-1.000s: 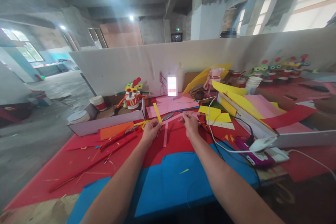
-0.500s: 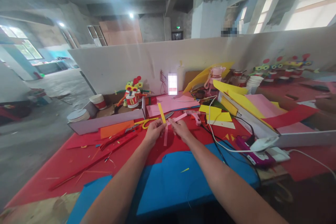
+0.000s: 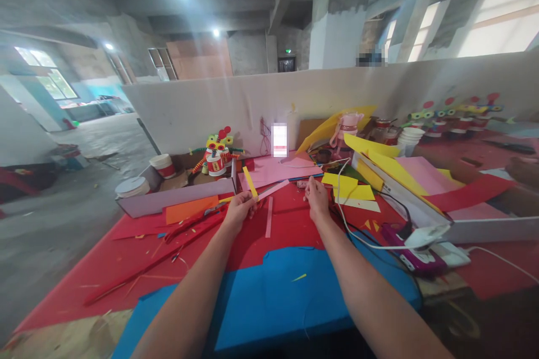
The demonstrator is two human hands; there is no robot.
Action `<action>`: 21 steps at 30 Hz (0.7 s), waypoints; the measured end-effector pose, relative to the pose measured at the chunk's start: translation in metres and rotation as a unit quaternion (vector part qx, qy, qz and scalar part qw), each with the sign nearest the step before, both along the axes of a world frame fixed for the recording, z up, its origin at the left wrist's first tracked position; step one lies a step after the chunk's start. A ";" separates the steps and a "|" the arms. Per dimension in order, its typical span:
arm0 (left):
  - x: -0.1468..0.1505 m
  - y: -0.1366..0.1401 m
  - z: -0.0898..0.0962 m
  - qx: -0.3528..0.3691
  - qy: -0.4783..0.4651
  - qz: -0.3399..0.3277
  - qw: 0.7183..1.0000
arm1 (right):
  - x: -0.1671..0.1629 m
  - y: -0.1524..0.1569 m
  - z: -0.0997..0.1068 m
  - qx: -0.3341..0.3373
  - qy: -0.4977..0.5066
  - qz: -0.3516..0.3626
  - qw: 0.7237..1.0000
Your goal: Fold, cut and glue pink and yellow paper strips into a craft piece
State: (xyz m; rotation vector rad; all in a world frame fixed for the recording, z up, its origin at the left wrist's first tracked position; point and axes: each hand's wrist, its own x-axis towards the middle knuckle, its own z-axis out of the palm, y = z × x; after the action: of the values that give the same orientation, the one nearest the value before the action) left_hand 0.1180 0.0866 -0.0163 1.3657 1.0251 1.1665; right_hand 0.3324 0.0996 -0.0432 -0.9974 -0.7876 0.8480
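Observation:
My left hand (image 3: 241,207) pinches a yellow paper strip (image 3: 250,181) and a pink paper strip (image 3: 274,189), which meet at the fingertips and spread apart like a V. Over the pink hot glue gun (image 3: 302,184) lies my right hand (image 3: 316,197), its fingers curled around it. The hand covers most of the gun, with just the front part showing to its left. Another pink strip (image 3: 269,219) rests on the red sheet (image 3: 290,224) between my hands. Yellow-handled scissors are mostly hidden behind my left hand.
Yellow paper pieces (image 3: 356,188) lie right of my right hand, near a white cable (image 3: 339,202) running to a purple power strip (image 3: 415,249). Boxes (image 3: 177,193) flank the work area. Paper-cup figures (image 3: 217,160) stand at the back left. Blue sheet (image 3: 290,286) covers the near edge.
My right hand has let go of the pink strip and moved right onto the glue gun. My left hand has shifted slightly left, still holding the yellow and pink strips.

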 end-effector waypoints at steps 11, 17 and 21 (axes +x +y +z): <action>0.023 -0.012 -0.006 -0.014 -0.024 -0.077 0.997 | -0.058 -0.035 0.001 -0.058 0.139 0.361 0.920; 0.019 -0.007 -0.009 -0.004 -0.027 -0.046 0.999 | -0.052 -0.028 -0.006 -0.046 0.168 0.377 0.910; 0.019 -0.007 -0.011 -0.002 -0.030 -0.036 0.999 | -0.054 -0.028 -0.007 -0.042 0.178 0.384 0.905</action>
State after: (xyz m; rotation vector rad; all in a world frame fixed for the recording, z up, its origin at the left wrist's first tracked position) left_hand 0.1371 0.0796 -0.0268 1.3453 0.9271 1.1437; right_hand 0.2787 0.0718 -0.0507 -0.5534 -0.8316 1.7039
